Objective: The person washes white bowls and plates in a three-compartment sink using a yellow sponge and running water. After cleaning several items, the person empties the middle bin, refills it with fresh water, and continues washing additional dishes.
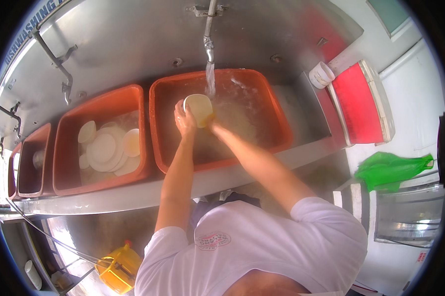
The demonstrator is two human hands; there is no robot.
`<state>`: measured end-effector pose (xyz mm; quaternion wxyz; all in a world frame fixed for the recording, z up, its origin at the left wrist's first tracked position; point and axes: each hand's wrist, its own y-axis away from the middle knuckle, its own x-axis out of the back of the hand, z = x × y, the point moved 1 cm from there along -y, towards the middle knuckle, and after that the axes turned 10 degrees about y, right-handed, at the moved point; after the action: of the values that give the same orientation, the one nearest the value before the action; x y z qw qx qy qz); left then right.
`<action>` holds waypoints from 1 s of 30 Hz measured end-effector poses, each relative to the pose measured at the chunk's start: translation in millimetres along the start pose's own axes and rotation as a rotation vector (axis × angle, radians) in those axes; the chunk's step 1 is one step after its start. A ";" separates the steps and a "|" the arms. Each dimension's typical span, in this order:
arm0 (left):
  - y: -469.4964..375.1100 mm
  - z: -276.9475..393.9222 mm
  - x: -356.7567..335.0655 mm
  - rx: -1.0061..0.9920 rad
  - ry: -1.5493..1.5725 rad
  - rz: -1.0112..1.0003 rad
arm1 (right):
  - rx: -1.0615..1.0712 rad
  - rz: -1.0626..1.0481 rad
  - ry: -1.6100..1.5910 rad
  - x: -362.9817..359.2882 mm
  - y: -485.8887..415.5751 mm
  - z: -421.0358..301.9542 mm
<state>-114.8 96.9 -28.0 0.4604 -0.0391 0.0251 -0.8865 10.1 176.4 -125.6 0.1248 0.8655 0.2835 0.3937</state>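
My left hand [185, 117] grips the left side of a pale bowl [199, 108], tilted above the water in a large orange plastic tub [281, 122]. At the bowl's lower right, my right hand [212, 124] presses what looks like a yellow sponge [207, 120] against it; its fingers are partly hidden. Just behind the bowl, water runs from a metal faucet [209, 50] into the tub. A second orange tub [61, 155] on the left holds white plates [103, 147] and bowls in water.
Further left along the steel sink stand smaller reddish tubs [22, 166]. At right are a white cup-like container [321, 75], a red and white cooler box [359, 105] and a green plastic bag [389, 171]. A yellow mop bucket [120, 268] stands on the floor.
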 end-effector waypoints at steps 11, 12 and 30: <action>-17.6 -46.9 -0.6 0.159 0.242 -0.077 | 0.298 -0.050 0.643 117.3 67.3 -121.9; -18.2 -44.6 -2.3 0.202 0.317 -0.114 | 0.337 0.088 0.621 121.3 66.6 -127.0; -13.9 -34.2 -0.4 0.131 0.059 -0.078 | 0.403 -0.085 1.014 69.4 44.9 -105.3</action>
<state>-129.1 105.5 -61.0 0.4262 0.0162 -0.0212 -0.9042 -14.8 180.3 5.8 -0.1798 0.5617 0.4127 0.6942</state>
